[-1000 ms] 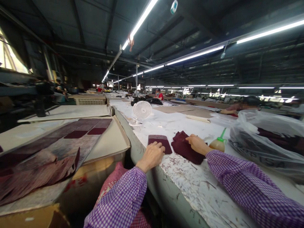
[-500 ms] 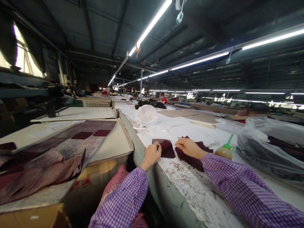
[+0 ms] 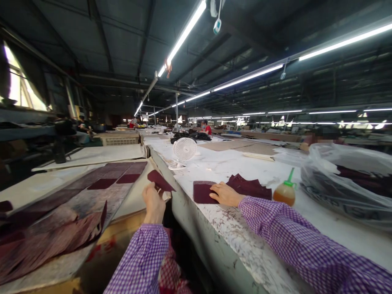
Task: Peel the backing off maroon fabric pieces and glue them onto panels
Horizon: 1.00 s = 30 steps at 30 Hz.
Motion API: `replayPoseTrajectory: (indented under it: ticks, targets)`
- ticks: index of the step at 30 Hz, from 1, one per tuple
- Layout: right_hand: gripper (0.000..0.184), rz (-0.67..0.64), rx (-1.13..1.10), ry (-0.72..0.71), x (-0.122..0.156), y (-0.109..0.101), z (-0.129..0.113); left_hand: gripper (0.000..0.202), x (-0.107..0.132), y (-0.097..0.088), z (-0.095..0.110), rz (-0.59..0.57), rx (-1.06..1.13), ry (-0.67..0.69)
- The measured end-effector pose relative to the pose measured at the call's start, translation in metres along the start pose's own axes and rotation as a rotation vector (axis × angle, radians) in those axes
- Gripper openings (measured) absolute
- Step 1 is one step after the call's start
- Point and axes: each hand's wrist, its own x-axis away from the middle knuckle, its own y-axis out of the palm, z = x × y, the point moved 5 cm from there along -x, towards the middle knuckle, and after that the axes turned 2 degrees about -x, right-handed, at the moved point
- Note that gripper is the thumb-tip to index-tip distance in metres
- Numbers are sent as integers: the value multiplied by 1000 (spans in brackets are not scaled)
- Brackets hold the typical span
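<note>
My left hand is closed on the edge of a maroon fabric piece, held up over the gap between the two tables. Flat on the white-covered table lies another maroon fabric piece, a rounded rectangle. The fingers of my right hand are stretched out across its right side. Just behind that hand is a loose heap of maroon fabric pieces with jagged edges. On the left-hand table, two maroon fabric patches rest on long greyish-maroon strips.
A small white fan stands behind the fabric. To the right are a bottle of amber liquid with a green nozzle and a clear plastic bag holding dark cloth. Fanned maroon pieces lie at the near left. Other people sit farther back.
My left hand has moved left off the white table, carrying a fabric piece. My right hand has shifted from the heap onto the flat piece. The view has swung slightly right.
</note>
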Motion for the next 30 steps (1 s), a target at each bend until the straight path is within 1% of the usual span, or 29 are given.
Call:
replayPoseTrajectory:
  ticks: [2, 3, 4, 5, 7, 9, 11, 12, 13, 16, 19, 21, 23, 25, 27, 28, 30]
  targets:
    - [41, -10, -58, 23, 0, -3, -1, 8, 15, 0, 11, -4, -33, 44]
    - [42, -10, -92, 38, 1, -6, -1, 10, 25, 3, 14, -42, -73, 60]
    - [43, -8, -131, 57, 2, -10, -2, 13, 37, 8, 15, -105, -120, 71]
    - [46, -6, -171, 81, 5, -14, -2, 15, 50, 13, 14, -186, -176, 77]
    - [59, -30, -260, 134, 15, -22, -4, 17, 81, 29, 8, -433, -420, 143]
    - [72, -147, -496, 241, 32, -24, -6, 17, 114, 41, 0, -635, -572, 211]
    - [77, -285, -811, 372, 55, -22, -11, 14, 144, 50, -6, -785, -685, 262]
    - [76, -324, -939, 418, 66, -22, -14, 12, 157, 53, -7, -837, -728, 286]
    - [77, -330, -1021, 439, 75, -23, -16, 11, 170, 56, -6, -885, -763, 305]
    - [75, -252, -1036, 373, 95, -28, -16, 11, 200, 62, -1, -1044, -815, 335]
    - [62, -229, -1000, 313, 105, -26, -11, 12, 216, 65, 4, -1177, -829, 351]
    - [58, -230, -983, 302, 109, -23, -7, 12, 216, 66, 5, -1194, -811, 336]
    - [59, -232, -968, 300, 112, -24, -6, 13, 206, 68, 4, -1131, -779, 354]
    - [61, -241, -960, 293, 114, -26, -7, 15, 192, 73, 1, -1034, -795, 445]
    - [62, -264, -950, 286, 116, -30, -8, 20, 179, 80, -8, -980, -873, 535]
    - [62, -269, -944, 279, 117, -31, -8, 23, 173, 84, -14, -972, -917, 544]
    - [61, -256, -924, 247, 117, -34, -7, 27, 163, 92, -24, -963, -964, 488]
